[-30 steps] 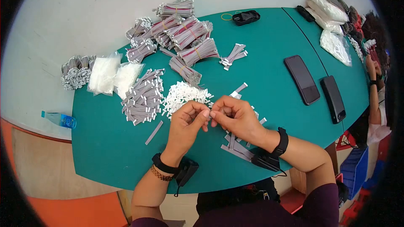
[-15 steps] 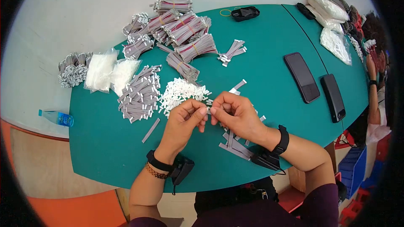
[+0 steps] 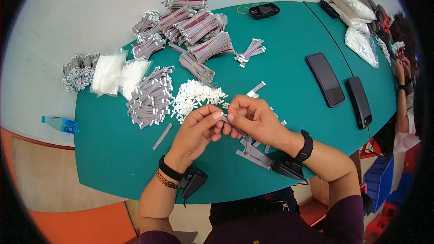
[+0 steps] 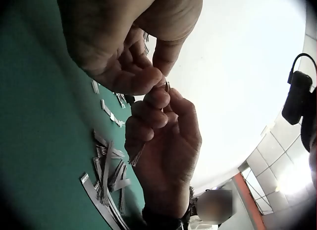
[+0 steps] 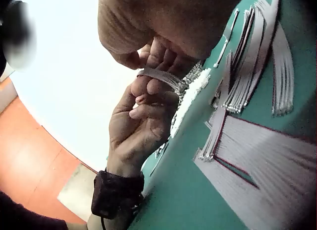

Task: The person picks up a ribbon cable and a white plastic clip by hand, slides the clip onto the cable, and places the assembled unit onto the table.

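Observation:
Over the middle of the table, a grey flat ribbon cable [image 5: 163, 77] runs between both hands, its tail passing under the right fingers in the head view. My left hand [image 3: 194, 129] pinches it near one end with thumb and forefinger. A small white piece [image 5: 134, 107] shows among the left fingers in the right wrist view. Close beside it, my right hand [image 3: 255, 118] pinches the same cable between thumb and finger. Fingers hide the exact end. Just beyond the hands lies a heap of small white connectors [image 3: 194, 97].
Left of the connectors is a pile of grey cables [image 3: 151, 97], with white bags [image 3: 108, 74] behind. Banded cable bundles [image 3: 199, 27] stack at the back. Loose cables [image 3: 254, 156] lie under the right wrist. A phone [image 3: 324, 80] and black case [image 3: 358, 103] lie right.
The fingertips were close together around a small, mostly hidden piece; now a grey length of cable shows between the hands. The right hand has shifted slightly, and its lower fingers now reach toward the left hand.

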Tool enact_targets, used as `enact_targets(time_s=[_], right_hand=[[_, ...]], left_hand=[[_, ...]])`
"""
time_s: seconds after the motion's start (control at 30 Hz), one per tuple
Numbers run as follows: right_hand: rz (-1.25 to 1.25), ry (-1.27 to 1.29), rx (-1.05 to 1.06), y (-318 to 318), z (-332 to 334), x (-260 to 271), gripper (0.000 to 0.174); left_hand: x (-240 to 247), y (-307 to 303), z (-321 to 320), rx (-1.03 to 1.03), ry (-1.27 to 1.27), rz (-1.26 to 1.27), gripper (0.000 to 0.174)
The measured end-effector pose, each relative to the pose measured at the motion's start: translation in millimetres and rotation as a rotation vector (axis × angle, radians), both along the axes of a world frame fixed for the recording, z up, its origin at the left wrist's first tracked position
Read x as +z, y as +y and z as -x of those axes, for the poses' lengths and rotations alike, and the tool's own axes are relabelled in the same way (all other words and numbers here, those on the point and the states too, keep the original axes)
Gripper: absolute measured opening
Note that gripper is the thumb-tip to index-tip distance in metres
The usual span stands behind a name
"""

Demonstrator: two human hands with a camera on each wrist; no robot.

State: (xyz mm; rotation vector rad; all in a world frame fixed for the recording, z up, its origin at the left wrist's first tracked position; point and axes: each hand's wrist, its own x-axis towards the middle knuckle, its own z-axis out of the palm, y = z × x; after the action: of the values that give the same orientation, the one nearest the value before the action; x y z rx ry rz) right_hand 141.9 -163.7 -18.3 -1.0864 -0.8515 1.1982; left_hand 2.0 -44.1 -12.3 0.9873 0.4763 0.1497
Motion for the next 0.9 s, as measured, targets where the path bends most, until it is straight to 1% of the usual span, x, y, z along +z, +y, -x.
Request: enact_targets(time_s=[0.23,0.9], right_hand=[[-0.009,-0.002,0.018,-0.1,0.0,-2.3,0.010],[0.005,-0.001,-0.009,-1.4,1.5,1.6,0.010]], left_hand=[[-2.0,0.8,1.3,-0.020,-0.007,0.027,0.014],[-1.2,-0.1,0.7,-0.017,0.005,0.002,0.014]])
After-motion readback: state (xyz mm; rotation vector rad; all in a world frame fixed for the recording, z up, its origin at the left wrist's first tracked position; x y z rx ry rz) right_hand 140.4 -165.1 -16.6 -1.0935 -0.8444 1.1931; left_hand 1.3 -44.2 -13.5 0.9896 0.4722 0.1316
